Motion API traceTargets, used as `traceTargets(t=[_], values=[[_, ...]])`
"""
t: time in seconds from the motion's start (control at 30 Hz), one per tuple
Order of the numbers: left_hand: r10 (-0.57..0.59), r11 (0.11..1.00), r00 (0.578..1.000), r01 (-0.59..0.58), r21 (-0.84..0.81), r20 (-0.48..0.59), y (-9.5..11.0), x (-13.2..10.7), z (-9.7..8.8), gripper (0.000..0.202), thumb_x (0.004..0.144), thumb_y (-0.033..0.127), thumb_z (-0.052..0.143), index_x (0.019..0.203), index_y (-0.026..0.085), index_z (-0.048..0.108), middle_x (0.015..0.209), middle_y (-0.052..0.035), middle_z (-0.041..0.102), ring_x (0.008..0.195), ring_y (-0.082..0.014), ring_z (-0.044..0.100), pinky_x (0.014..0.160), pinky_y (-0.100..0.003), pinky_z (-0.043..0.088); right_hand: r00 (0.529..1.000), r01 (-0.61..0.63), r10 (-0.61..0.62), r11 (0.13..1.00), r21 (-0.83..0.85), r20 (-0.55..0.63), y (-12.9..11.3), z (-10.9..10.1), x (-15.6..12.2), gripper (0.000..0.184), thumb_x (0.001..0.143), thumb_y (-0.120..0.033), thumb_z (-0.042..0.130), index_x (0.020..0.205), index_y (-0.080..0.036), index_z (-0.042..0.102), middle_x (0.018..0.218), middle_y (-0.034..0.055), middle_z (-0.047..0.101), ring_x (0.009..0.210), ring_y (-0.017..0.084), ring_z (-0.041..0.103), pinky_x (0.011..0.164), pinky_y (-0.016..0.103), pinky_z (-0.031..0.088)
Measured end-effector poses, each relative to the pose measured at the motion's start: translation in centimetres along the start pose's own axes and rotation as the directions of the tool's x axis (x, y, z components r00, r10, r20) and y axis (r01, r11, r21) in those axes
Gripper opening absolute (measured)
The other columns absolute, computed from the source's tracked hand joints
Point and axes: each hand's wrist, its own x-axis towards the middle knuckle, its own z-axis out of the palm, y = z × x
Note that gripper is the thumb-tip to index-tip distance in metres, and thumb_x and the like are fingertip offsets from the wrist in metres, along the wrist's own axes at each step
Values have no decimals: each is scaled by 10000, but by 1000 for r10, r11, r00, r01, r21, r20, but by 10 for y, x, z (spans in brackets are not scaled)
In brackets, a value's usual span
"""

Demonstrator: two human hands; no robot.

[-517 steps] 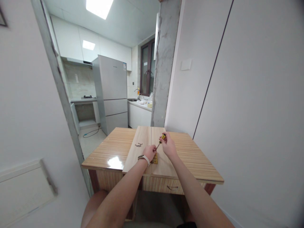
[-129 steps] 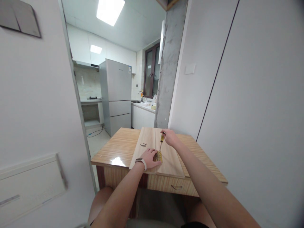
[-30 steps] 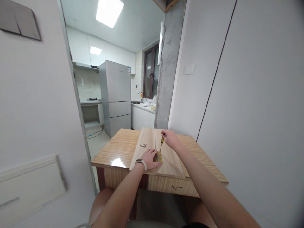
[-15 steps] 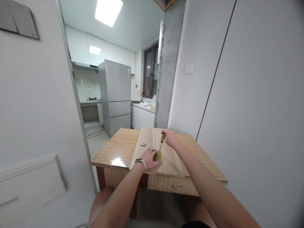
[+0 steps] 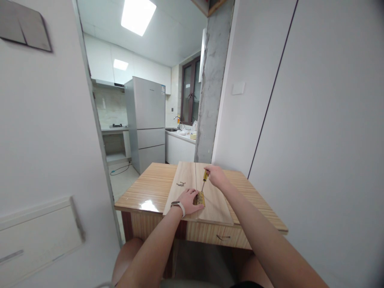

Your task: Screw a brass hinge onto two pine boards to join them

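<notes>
My left hand (image 5: pixel 189 201), with a watch band on its wrist, rests on the pale wooden boards (image 5: pixel 183 172). Its thumb and fingers press around a brass-coloured hinge (image 5: pixel 201 199) and cover part of its left side. The hinge lies at the seam between the boards. My right hand (image 5: pixel 215 175) is closed on the yellow handle of a screwdriver (image 5: pixel 205 176). The shaft slants down, and its tip meets the upper part of the hinge; whether a screw is under it is too small to tell. Several loose screws (image 5: pixel 181 184) lie on the left board.
The boards lie on a striped wooden table (image 5: pixel 150 182), which has a drawer with a handle (image 5: pixel 223 237) in front. A white wall (image 5: pixel 315 140) stands close on the right. Beyond the doorway are a grey fridge (image 5: pixel 150 104) and a kitchen counter (image 5: pixel 184 136).
Both hands, the hinge and the screwdriver keep nearly the same places. The whole view has shifted very slightly.
</notes>
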Motion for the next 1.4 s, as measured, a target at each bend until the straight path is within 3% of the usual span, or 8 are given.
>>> traceTargets(t=[0.13, 0.3, 0.43, 0.53, 0.73, 0.9, 1.17, 1.4], values=[[-9, 1000, 1000, 9, -8, 12, 1, 0, -1, 785, 812, 763, 558, 1397, 240, 531, 1386, -113, 559, 1295, -341, 466, 1113, -481, 361, 1000, -4, 4, 1000, 22, 10, 1, 1, -1, 357, 932, -102, 504, 1192, -216, 721, 1191, 86, 732, 1074, 184, 664, 930, 253, 439], [-21, 1000, 1000, 21, -11, 22, 2, 0, -2, 791, 806, 761, 566, 1403, 245, 522, 1394, -112, 551, 1302, -347, 457, 1116, -491, 354, 1000, -8, 8, 1000, 26, 17, -1, 0, -3, 343, 908, -72, 513, 1135, -205, 733, 1150, 73, 742, 1052, 171, 662, 921, 243, 437], [-24, 1000, 999, 24, -15, 24, 1, 0, -2, 805, 805, 770, 561, 1413, 244, 516, 1403, -115, 544, 1308, -351, 447, 1116, -496, 351, 999, -32, 32, 999, -13, 27, -4, -5, -2, 204, 934, -250, 584, 1031, -212, 759, 1056, 83, 761, 979, 194, 677, 863, 260, 445], [-12, 1000, 1000, 12, -11, 18, 1, 0, -1, 807, 811, 770, 551, 1411, 231, 517, 1397, -116, 548, 1304, -347, 449, 1117, -490, 353, 997, -39, 42, 998, -48, 62, -8, -9, -3, 261, 945, -396, 589, 895, -213, 768, 938, 87, 768, 902, 202, 681, 813, 268, 445], [-18, 1000, 1000, 18, -8, 13, -1, 0, 0, 812, 806, 775, 550, 1410, 232, 516, 1404, -115, 542, 1308, -343, 453, 1126, -487, 345, 1000, -6, 6, 1000, -1, -4, -9, -5, -5, 171, 917, -228, 610, 1038, -220, 730, 1011, 63, 763, 951, 185, 671, 838, 255, 437], [-10, 1000, 1000, 10, -14, 13, -3, 1, 2, 818, 806, 775, 551, 1412, 225, 516, 1407, -121, 540, 1313, -343, 448, 1126, -482, 346, 999, 5, -4, 1000, 25, -38, -5, 0, -6, 160, 937, -221, 576, 986, -214, 729, 986, 59, 765, 896, 179, 675, 802, 248, 436], [0, 1000, 1000, 0, -2, 2, -2, 0, 2, 793, 814, 763, 552, 1401, 230, 524, 1398, -113, 553, 1304, -339, 461, 1113, -476, 365, 1000, 16, -17, 996, 82, 12, -5, -3, -1, 285, 930, -131, 516, 1079, -194, 751, 1083, 79, 763, 964, 177, 684, 843, 236, 453], [-5, 1000, 1000, 5, 0, -2, -2, 1, 4, 794, 814, 768, 549, 1402, 236, 528, 1397, -113, 553, 1302, -344, 459, 1109, -482, 363, 1000, 10, -10, 999, 48, 1, -7, -5, -2, 226, 929, -173, 557, 1025, -210, 758, 1051, 74, 764, 981, 185, 668, 868, 250, 435]])
